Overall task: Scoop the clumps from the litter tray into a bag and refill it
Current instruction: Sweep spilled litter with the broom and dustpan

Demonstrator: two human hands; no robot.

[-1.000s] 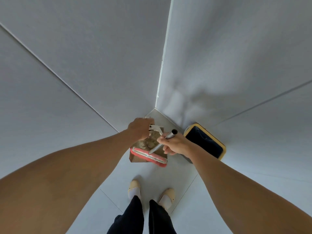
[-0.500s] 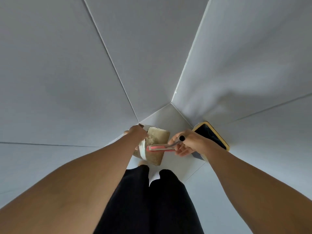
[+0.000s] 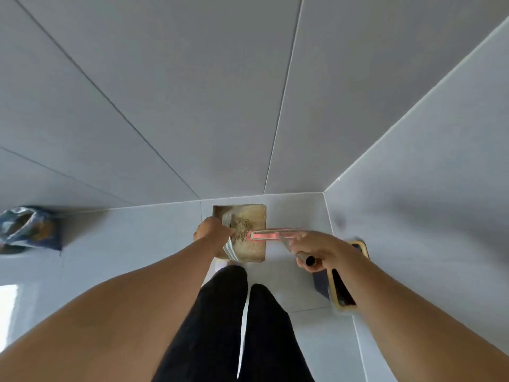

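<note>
Pink-edged scoop (image 3: 264, 235) over the paper bag (image 3: 256, 250)
The left hand (image 3: 212, 233) gripped the paper bag's rim; the right hand (image 3: 316, 249) held the scoop's handle, the yellow-rimmed tray (image 3: 341, 304) partly behind that arm

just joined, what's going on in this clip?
A person stands in a tiled corner, looking down. Their left hand holds the rim of a brown paper bag open. Their right hand grips a pink-edged scoop, with its head at the bag's mouth. Grainy litter shows inside the bag. A yellow-rimmed tray sits on the floor by the right wall, and an open blue bag lies off to the left.
</note>
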